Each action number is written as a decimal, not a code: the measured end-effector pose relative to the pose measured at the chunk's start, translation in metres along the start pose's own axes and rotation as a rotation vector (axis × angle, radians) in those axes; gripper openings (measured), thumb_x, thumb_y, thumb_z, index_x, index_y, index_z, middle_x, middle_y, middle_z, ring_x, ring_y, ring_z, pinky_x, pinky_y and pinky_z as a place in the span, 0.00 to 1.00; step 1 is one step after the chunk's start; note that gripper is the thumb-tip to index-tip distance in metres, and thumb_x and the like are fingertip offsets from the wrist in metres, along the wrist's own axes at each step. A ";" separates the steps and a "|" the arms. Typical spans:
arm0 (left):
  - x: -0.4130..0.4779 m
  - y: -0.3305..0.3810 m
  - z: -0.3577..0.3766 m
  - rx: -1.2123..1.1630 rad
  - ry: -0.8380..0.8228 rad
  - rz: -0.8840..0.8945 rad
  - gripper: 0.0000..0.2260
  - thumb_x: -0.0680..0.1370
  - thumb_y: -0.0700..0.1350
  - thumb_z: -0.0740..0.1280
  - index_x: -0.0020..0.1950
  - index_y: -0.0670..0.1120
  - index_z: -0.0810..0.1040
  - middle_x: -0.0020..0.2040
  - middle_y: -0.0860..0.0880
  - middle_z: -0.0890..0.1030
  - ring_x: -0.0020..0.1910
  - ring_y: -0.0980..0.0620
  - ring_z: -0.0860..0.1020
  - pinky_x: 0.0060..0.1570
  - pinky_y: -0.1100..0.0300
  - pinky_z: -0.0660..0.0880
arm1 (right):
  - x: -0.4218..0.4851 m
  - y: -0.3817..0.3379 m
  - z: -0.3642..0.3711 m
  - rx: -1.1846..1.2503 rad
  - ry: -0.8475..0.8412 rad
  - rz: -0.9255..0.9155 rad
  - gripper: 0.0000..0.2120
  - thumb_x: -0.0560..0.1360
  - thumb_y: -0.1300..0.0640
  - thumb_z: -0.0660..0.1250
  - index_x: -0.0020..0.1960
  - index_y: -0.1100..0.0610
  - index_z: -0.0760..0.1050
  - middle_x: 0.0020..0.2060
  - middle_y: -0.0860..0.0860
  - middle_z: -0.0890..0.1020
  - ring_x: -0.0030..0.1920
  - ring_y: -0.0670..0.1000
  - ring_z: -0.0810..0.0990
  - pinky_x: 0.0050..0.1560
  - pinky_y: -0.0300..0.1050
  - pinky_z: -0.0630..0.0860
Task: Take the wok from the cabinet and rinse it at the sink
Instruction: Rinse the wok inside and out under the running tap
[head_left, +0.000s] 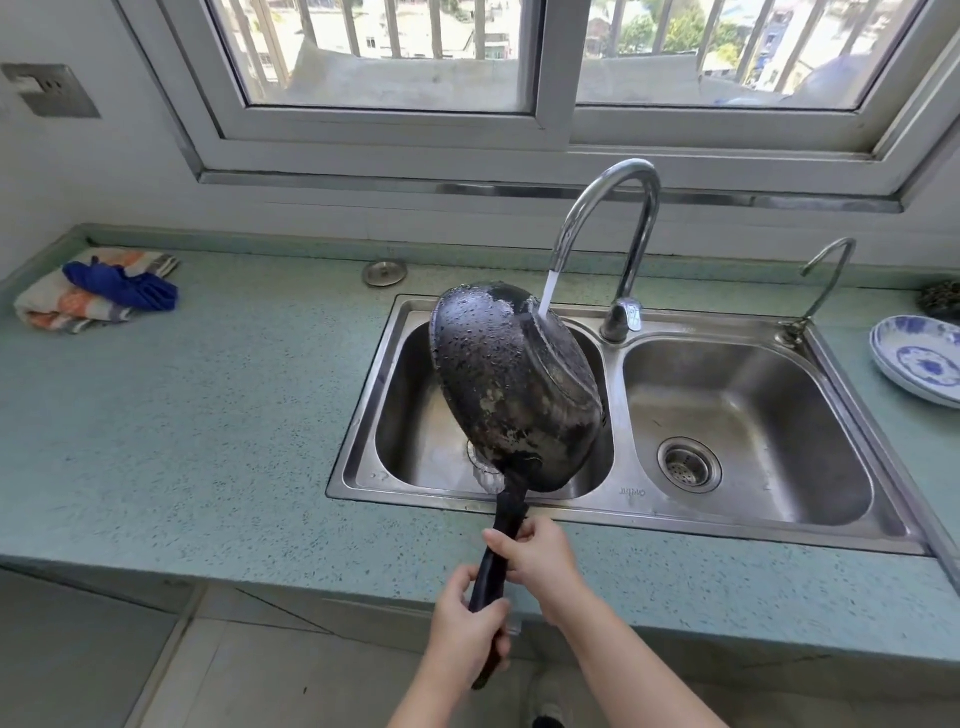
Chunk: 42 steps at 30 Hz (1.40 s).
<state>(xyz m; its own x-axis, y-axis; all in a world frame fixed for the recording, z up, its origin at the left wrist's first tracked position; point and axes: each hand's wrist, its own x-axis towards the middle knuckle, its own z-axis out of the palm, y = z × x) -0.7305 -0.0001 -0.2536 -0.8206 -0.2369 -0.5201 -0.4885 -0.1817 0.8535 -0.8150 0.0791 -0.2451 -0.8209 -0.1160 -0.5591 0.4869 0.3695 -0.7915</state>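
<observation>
Over the left basin of the sink (363, 395), the wok (511, 389) hangs tilted, blackened underside up, under the tap's (613, 208) stream; left hand (470, 631) and right hand (537, 556) both clamped on its long handle. Likely heavy, wet, slippery: a two-handed hold suits. Interior hidden; handle end hard to make out

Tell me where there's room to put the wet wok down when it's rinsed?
The widest bare patch is the green counter between the folded towel and the sink. The right basin is also free. It's crowded at the far right, where the blue-patterned plates sit. Both hands, left hand and right hand, hold the wok.
</observation>
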 end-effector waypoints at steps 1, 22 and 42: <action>0.001 -0.001 0.000 -0.023 -0.010 -0.006 0.09 0.74 0.27 0.61 0.43 0.41 0.68 0.20 0.45 0.69 0.14 0.52 0.66 0.16 0.67 0.64 | 0.001 0.000 0.001 -0.035 0.006 -0.001 0.15 0.66 0.50 0.74 0.37 0.54 0.68 0.33 0.50 0.77 0.44 0.59 0.83 0.49 0.59 0.80; -0.003 -0.014 0.006 0.047 0.020 -0.120 0.03 0.76 0.38 0.65 0.47 0.43 0.71 0.32 0.42 0.79 0.25 0.45 0.78 0.30 0.51 0.76 | 0.005 0.001 0.001 -0.374 -0.016 -0.013 0.22 0.65 0.45 0.73 0.53 0.56 0.74 0.51 0.51 0.82 0.52 0.54 0.79 0.54 0.50 0.76; -0.001 -0.021 0.038 0.214 0.306 -0.087 0.08 0.67 0.42 0.71 0.40 0.48 0.73 0.36 0.46 0.81 0.41 0.43 0.80 0.37 0.54 0.73 | -0.001 0.000 -0.004 -0.485 0.040 -0.126 0.11 0.67 0.51 0.67 0.37 0.50 0.64 0.38 0.47 0.75 0.43 0.51 0.75 0.41 0.43 0.68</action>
<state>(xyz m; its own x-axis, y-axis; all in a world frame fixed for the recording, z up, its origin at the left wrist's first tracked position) -0.7308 0.0403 -0.2692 -0.6625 -0.5091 -0.5494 -0.6302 -0.0178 0.7763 -0.8152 0.0835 -0.2438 -0.8795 -0.1554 -0.4497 0.1967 0.7418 -0.6411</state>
